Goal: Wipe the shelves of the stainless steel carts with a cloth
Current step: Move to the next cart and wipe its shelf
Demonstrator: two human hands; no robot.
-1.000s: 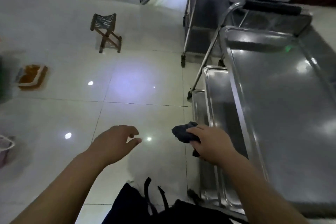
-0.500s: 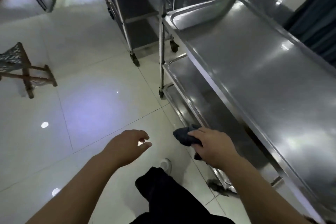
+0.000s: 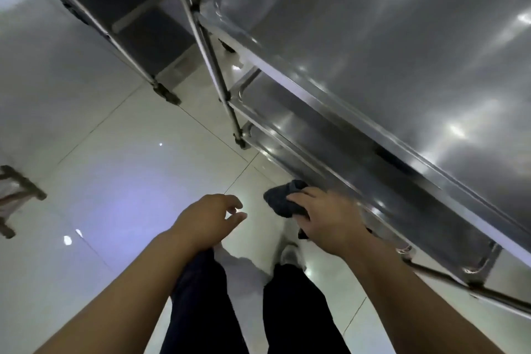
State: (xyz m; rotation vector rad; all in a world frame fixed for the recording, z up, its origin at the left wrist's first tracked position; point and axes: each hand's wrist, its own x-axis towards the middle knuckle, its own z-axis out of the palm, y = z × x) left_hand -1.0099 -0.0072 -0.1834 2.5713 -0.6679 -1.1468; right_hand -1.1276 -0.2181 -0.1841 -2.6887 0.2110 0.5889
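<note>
A stainless steel cart (image 3: 373, 46) fills the right side, its shiny top shelf above a middle shelf (image 3: 301, 121) and a low shelf (image 3: 275, 152). My right hand (image 3: 330, 218) grips a dark grey cloth (image 3: 283, 198), bunched up, just beside the front rims of the lower shelves. My left hand (image 3: 207, 218) hovers over the floor to the left of the cloth, fingers loosely curled and holding nothing. A second steel cart (image 3: 120, 8) stands behind at the top left.
Glossy white floor tiles (image 3: 115, 181) spread to the left. A small wooden stool (image 3: 17, 195) shows at the left edge. My dark trouser legs (image 3: 244, 310) and a shoe are below my hands. The cart's leg and caster (image 3: 240, 138) stand ahead.
The view has swung and closed in on the cart, which now fills the right side. My right hand with the cloth sits nearer the lower shelves' rims. My left hand keeps its pose.
</note>
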